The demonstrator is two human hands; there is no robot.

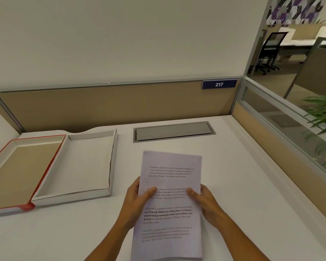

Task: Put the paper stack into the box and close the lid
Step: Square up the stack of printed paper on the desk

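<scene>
Both forearms reach in from the near edge of the desk (pixel 243 166), and the two hands clamp the paper stack (pixel 170 204) between them at about its middle. The left hand (pixel 137 198) grips the stack's left edge with the thumb lying across the printed top sheet; the right hand (pixel 205 200) holds the right edge the same way, thumb on top and fingers tucked out of sight beneath.

The stack is white, printed with several short blocks of text, its long side running away from the person. It seems lifted slightly off the desk — the blur makes that hard to settle.

Toward the desk's left edge, well apart from the stack, lies the open box (pixel 112 162), a shallow white tray. Its red-edged lid (pixel 45 176) lies flat against the tray's left side, inside facing up.
</scene>
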